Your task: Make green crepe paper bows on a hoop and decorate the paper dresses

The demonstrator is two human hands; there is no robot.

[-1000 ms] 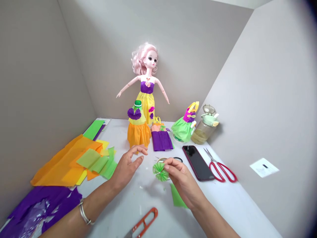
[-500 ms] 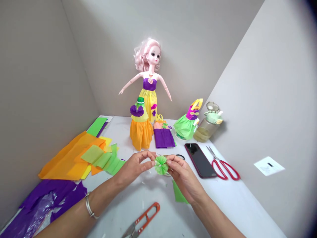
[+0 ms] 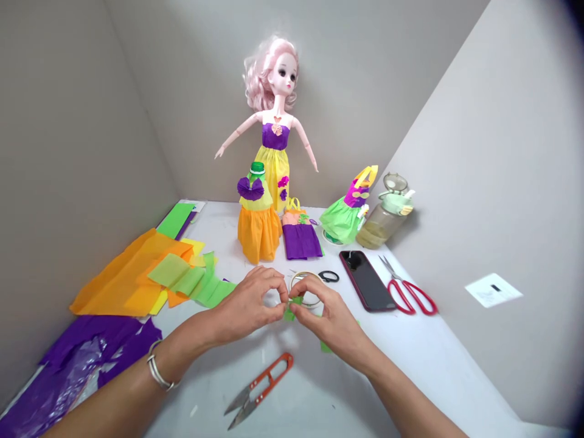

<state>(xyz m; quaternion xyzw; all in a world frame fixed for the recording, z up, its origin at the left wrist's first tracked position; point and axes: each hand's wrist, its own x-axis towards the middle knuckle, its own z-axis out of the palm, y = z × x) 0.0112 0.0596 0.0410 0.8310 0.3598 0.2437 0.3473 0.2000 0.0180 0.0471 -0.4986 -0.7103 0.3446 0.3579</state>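
L hand [image 3: 244, 305] and R hand [image 3: 331, 317] both closed, fingertips pinching green crepe-paper piece [image 3: 290, 314] between them, approx. mid-counter [image 3: 410, 359] above front edge, just fwd of clear tape roll [image 3: 303, 274], orange thread snips [image 3: 258, 389] nr front edge.

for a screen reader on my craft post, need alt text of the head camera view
The left hand and right hand pinch a small green crepe paper piece above a white table. Beyond them stands a pink-haired doll in a purple and yellow paper dress. Nearby lie orange paper, purple paper, a phone, red-handled scissors and orange thread snips.
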